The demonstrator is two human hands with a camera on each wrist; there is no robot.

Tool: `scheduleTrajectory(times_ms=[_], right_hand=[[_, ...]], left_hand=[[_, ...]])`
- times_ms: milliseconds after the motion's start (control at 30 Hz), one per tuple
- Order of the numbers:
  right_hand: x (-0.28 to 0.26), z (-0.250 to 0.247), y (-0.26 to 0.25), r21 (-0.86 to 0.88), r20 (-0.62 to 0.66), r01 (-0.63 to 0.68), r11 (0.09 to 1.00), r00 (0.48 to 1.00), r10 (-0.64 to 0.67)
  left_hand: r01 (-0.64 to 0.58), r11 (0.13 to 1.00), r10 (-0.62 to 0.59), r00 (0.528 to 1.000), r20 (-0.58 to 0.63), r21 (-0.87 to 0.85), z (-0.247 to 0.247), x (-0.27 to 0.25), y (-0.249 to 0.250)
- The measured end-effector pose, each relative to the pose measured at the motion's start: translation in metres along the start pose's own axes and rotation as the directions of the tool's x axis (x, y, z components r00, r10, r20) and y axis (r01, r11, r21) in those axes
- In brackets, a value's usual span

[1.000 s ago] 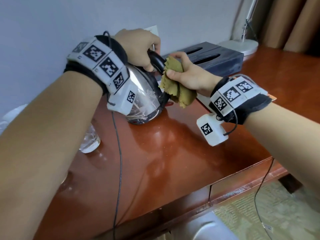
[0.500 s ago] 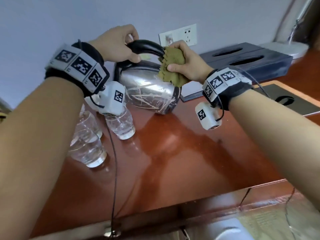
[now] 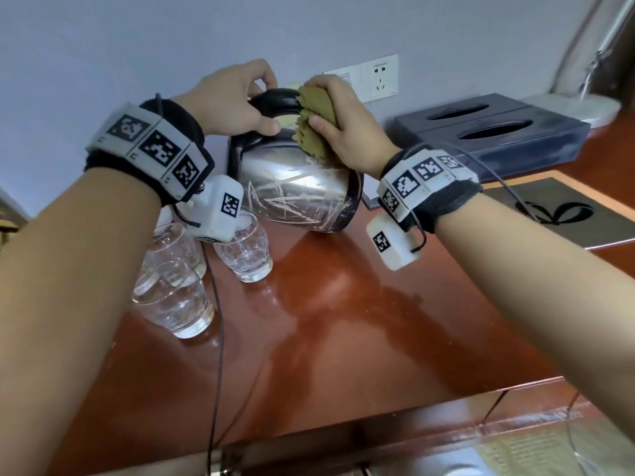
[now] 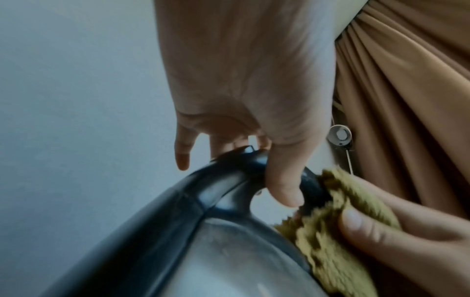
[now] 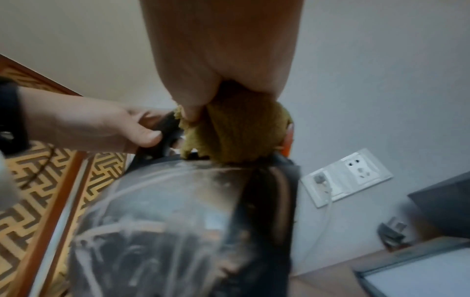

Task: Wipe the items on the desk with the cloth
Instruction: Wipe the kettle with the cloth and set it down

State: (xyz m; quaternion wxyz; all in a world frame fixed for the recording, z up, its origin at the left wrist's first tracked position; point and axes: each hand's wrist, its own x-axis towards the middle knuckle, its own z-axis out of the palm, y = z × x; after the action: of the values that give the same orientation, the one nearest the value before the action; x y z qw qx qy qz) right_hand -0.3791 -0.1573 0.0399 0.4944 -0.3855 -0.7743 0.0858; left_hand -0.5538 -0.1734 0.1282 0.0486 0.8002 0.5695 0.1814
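A shiny steel kettle (image 3: 295,197) with a black handle (image 3: 275,99) stands tilted at the back of the red-brown desk (image 3: 343,321). My left hand (image 3: 237,97) grips the handle from above; the left wrist view shows the thumb curled under the handle (image 4: 254,160). My right hand (image 3: 343,125) holds an olive-green cloth (image 3: 314,121) bunched around the handle's right end, against the kettle's top. The cloth (image 5: 236,136) and kettle body (image 5: 165,221) fill the right wrist view, and the cloth (image 4: 338,231) shows at the lower right of the left wrist view.
Three clear glasses (image 3: 171,297) stand at the left, under my left wrist. A dark tissue box (image 3: 491,132) and a dark mat (image 3: 556,211) lie at the right. A wall socket (image 3: 378,79) is behind the kettle, a lamp base (image 3: 577,104) at far right.
The view has swung left, so the glasses have come into sight. My right hand with the cloth has slid up along the handle toward my left hand.
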Motion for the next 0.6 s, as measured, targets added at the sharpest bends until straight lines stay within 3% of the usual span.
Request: scheduleTrajectory(times_ms=[100, 133, 233, 333, 400, 467, 600], right_hand=[[-0.013, -0.017, 0.018, 0.085, 0.089, -0.168, 0.982, 0.983, 0.160], [-0.014, -0.024, 0.022, 0.208, 0.091, -0.238, 0.949, 0.970, 0.224], [-0.010, -0.048, 0.030, 0.603, -0.070, -0.277, 0.748, 0.916, 0.396], [-0.008, -0.070, 0.038, 0.625, -0.254, -0.312, 0.716, 0.785, 0.564], [-0.012, -0.072, 0.045, 0.590, -0.280, -0.363, 0.721, 0.746, 0.605], [-0.018, -0.063, 0.044, 0.524, -0.243, -0.409, 0.747, 0.768, 0.592], [-0.030, -0.035, 0.023, 0.276, -0.067, -0.373, 0.886, 0.912, 0.405]], left_hand=[[-0.007, 1.000, 0.007, 1.000, 0.005, -0.018, 0.000, -0.002, 0.002], [-0.012, 1.000, 0.013, 1.000, 0.011, -0.023, 0.000, -0.003, 0.004], [-0.036, 0.999, 0.036, 0.999, 0.038, -0.009, 0.001, -0.001, 0.014], [-0.055, 0.998, 0.054, 0.998, 0.033, 0.024, 0.001, 0.002, 0.024], [-0.055, 0.997, 0.054, 0.998, 0.015, 0.051, 0.003, 0.004, 0.027], [-0.049, 0.997, 0.049, 0.999, -0.001, 0.063, 0.005, 0.005, 0.030], [-0.051, 0.995, 0.052, 0.999, -0.009, 0.082, 0.009, 0.008, 0.038]])
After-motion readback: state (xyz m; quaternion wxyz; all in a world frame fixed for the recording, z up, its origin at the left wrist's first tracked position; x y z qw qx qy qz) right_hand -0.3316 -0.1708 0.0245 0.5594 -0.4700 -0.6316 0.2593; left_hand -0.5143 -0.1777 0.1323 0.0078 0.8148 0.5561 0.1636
